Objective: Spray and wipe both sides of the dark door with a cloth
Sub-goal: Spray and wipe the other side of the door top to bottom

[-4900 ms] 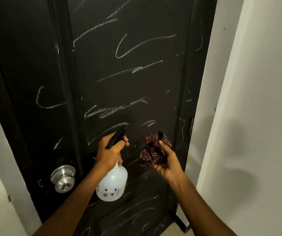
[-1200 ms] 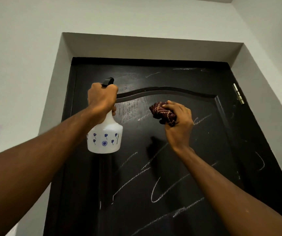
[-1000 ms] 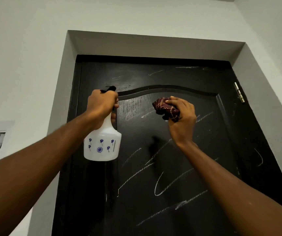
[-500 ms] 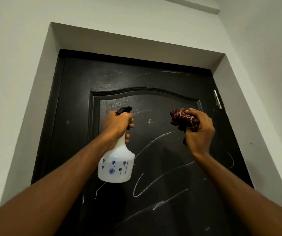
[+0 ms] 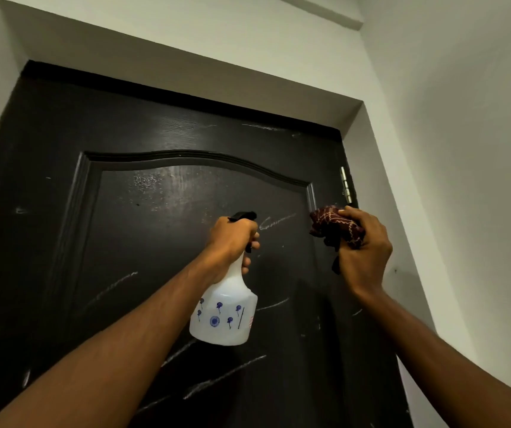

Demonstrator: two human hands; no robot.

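Note:
The dark door fills the view, seen from below, with white chalk-like streaks across its panel and a wet sheen near the arched top. My left hand grips the neck of a white spray bottle with blue flower prints, its black nozzle pointing at the panel. My right hand grips a bunched maroon patterned cloth held against the door's right stile, just below the upper hinge.
A white wall stands close on the right, meeting the recessed door frame. The white lintel runs above the door.
Both hands have shifted right across the upper door. The cloth went from the panel's middle to the right stile by the hinge, and the bottle followed to the panel's centre-right.

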